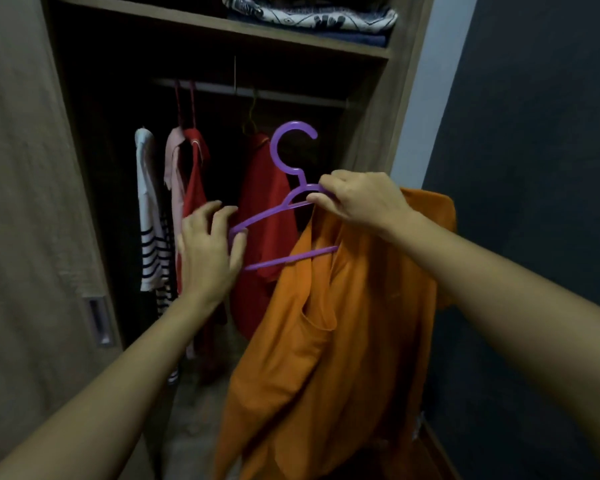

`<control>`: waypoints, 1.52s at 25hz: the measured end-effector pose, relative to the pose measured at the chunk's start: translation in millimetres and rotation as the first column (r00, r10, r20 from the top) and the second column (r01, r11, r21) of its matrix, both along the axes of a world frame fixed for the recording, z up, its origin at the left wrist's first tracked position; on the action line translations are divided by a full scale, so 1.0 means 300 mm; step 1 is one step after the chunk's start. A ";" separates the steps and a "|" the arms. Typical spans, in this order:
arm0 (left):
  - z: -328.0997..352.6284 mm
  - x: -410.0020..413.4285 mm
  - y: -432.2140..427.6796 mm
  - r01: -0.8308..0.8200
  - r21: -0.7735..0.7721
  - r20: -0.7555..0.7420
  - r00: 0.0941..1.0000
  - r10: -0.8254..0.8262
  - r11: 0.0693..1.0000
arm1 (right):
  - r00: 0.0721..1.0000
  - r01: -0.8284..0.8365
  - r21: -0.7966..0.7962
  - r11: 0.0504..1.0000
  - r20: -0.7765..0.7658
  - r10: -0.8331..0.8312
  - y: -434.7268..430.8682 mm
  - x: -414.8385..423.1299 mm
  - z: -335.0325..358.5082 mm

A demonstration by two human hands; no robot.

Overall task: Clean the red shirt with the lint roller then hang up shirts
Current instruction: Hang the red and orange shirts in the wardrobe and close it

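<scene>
The purple hanger (pixel 284 202) is held up in front of the open wardrobe (pixel 371 133), its hook pointing upward and well below the rail (pixel 274 93). It is pinched just under the hook by the right hand (pixel 357 199), thumb and fingers clamped on the plastic. The orange shirt (pixel 326 341) is draped over the hanger's right side and hangs down in folds, while the hanger's left arm and part of the lower bar are left bare. The left tip of the hanger is met by the left hand (pixel 205 258), its fingers loosely curled; whether that tip is actually gripped cannot be told. Farther back, the red shirt (pixel 267 216) is seen hanging on the rail, directly behind the hanger. To the left of it, another red garment (pixel 194 174), a pink one (pixel 174 157) and a striped top (pixel 151 220) are hung side by side. Folded fabrics (pixel 309 15) are stacked on the shelf (pixel 222 26) above.
</scene>
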State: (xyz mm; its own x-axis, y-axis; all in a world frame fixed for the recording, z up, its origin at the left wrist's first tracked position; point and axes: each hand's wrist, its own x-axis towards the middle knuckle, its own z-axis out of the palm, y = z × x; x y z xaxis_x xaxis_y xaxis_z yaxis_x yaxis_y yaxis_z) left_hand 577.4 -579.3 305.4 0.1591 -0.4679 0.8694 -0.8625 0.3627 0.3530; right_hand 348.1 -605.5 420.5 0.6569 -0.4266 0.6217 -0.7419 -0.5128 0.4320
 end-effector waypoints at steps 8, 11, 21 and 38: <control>-0.214 -0.164 0.094 0.317 0.195 0.436 0.820 -0.371 0.928 | 0.991 -0.015 0.006 1.000 0.133 0.014 0.040 -0.029 0.063; -0.173 -0.217 0.109 0.294 0.366 0.520 0.722 -0.456 0.883 | 0.986 -0.029 0.047 0.998 0.163 0.021 0.042 -0.052 0.057; -0.241 0.074 -0.021 0.290 0.113 0.445 0.840 -0.310 0.950 | 0.992 -0.087 0.133 0.987 0.100 0.074 0.074 -0.243 0.005; 0.058 0.118 0.073 0.305 0.473 0.093 0.916 -0.391 0.827 | 0.857 -0.186 0.362 0.914 0.515 -0.029 0.019 -0.121 -0.209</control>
State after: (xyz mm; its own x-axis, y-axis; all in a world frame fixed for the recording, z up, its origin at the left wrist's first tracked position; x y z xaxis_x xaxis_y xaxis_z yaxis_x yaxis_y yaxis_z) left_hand 612.7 -557.3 322.9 -0.2246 -0.8009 0.5551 -0.7716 0.4941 0.4007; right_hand 311.7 -599.7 357.9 0.3432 -0.6611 0.6672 -0.7479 -0.6221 -0.2316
